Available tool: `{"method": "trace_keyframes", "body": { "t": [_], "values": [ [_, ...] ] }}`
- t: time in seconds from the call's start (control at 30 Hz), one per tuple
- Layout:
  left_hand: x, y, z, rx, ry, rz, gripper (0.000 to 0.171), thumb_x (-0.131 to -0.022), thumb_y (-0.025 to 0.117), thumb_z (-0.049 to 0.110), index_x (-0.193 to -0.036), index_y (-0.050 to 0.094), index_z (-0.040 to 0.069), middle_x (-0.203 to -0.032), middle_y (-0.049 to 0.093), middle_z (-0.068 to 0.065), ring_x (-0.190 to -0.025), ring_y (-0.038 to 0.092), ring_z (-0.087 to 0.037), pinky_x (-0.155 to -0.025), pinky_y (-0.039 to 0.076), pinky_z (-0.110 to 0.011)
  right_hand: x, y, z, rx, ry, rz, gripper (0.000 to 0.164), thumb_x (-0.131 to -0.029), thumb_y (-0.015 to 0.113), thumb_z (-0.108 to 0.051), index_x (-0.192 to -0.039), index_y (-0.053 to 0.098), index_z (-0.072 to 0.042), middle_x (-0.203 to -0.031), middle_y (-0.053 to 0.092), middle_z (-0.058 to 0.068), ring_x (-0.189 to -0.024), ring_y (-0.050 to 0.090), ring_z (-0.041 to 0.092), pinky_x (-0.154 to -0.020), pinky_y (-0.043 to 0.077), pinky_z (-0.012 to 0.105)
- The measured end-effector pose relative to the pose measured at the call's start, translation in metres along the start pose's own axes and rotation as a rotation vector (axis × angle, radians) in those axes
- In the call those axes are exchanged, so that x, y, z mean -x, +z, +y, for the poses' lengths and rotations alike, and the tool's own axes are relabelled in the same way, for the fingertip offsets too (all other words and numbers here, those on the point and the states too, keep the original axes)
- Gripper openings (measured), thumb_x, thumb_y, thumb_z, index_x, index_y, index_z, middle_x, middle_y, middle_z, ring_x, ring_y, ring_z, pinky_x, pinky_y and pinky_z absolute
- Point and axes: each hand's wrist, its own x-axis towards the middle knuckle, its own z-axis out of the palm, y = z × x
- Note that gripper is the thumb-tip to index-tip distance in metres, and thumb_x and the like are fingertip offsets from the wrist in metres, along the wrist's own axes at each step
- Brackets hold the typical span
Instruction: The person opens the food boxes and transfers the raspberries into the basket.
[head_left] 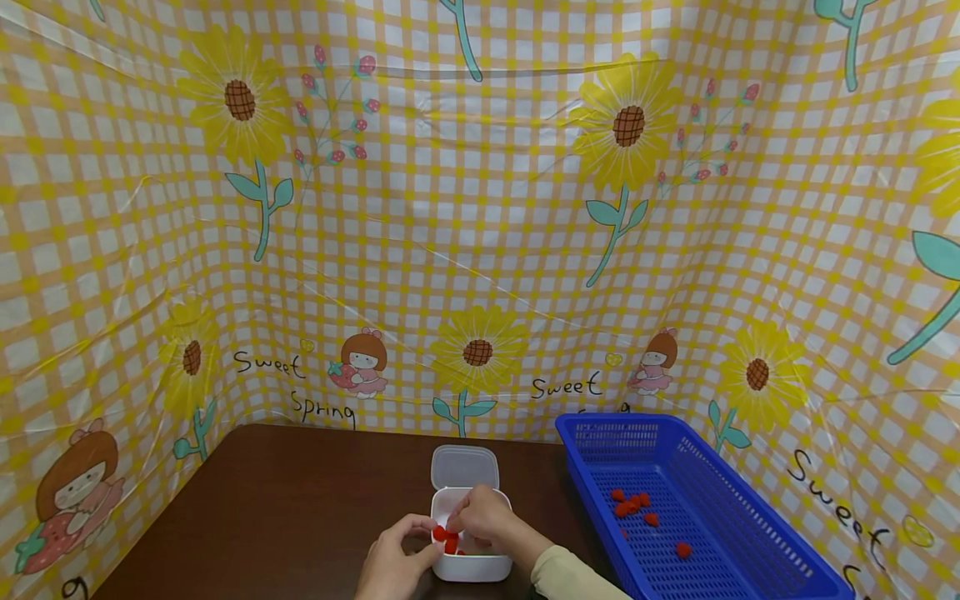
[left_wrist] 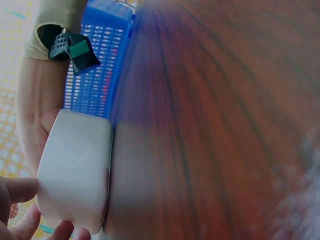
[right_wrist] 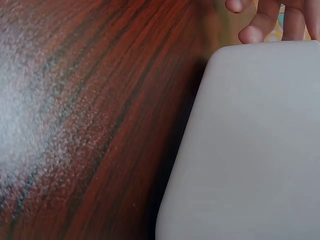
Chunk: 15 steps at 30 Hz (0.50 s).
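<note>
In the head view a white lidded box (head_left: pixel 472 569) stands on the table with its translucent lid (head_left: pixel 465 468) folded back. My left hand (head_left: pixel 397 557) holds the box at its left side, thumb toward the front corner and fingers along the rim. Its fingertips also show against the box wall (left_wrist: pixel 75 170) in the left wrist view. My right hand (head_left: pixel 483 515) reaches into the box from the right, fingers curled, pinching a small red piece (head_left: pixel 451 533) at the fingertips. Another red piece (head_left: pixel 438 532) lies by the left rim. The right hand hides part of the inside.
To the right stands a blue perforated basket (head_left: pixel 573 467) with several small red pieces (head_left: pixel 651 520) on its floor. The dark brown wooden table (head_left: pixel 300 508) extends left of the box. A checked, flower-printed cloth (head_left: pixel 480 250) hangs behind and at both sides.
</note>
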Motion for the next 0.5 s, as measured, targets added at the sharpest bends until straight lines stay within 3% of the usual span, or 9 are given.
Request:
{"method": "trace_keyframes", "body": {
  "t": [0.17,0.37,0.5],
  "values": [
    [-0.0010,-0.0006,0.0002,-0.006,0.008,0.000,0.024,-0.086,0.077,0.024,-0.107,0.070,0.015,-0.102,0.074,-0.005,-0.084,0.061,-0.017,-0.069,0.042,-0.036,0.0002,0.0013,0.0000,0.013,-0.006,0.012,0.006,-0.076,0.074,0.003,-0.071,0.071,0.003,-0.045,0.034,-0.009,-0.038,0.023,0.003,-0.037,0.021,0.019],
    [-0.0013,-0.0001,-0.0003,-0.024,-0.019,-0.001,0.025,-0.086,0.078,0.027,-0.107,0.070,0.016,-0.102,0.073,-0.003,-0.085,0.061,-0.016,-0.069,0.043,-0.036,0.0013,0.0017,0.0019,0.036,-0.021,0.019,0.006,-0.076,0.073,0.003,-0.070,0.072,0.003,-0.054,0.051,-0.002,-0.038,0.029,0.005,-0.036,0.024,0.018],
    [-0.0021,-0.0002,-0.0013,-0.024,-0.022,-0.006,0.026,-0.086,0.078,0.026,-0.107,0.070,0.014,-0.102,0.073,-0.004,-0.085,0.061,-0.017,-0.069,0.045,-0.036,0.0011,0.0020,0.0017,0.050,-0.031,0.018,0.006,-0.076,0.073,0.003,-0.070,0.072,0.004,-0.054,0.052,-0.001,-0.039,0.029,0.005,-0.037,0.025,0.018]
  ]
}}
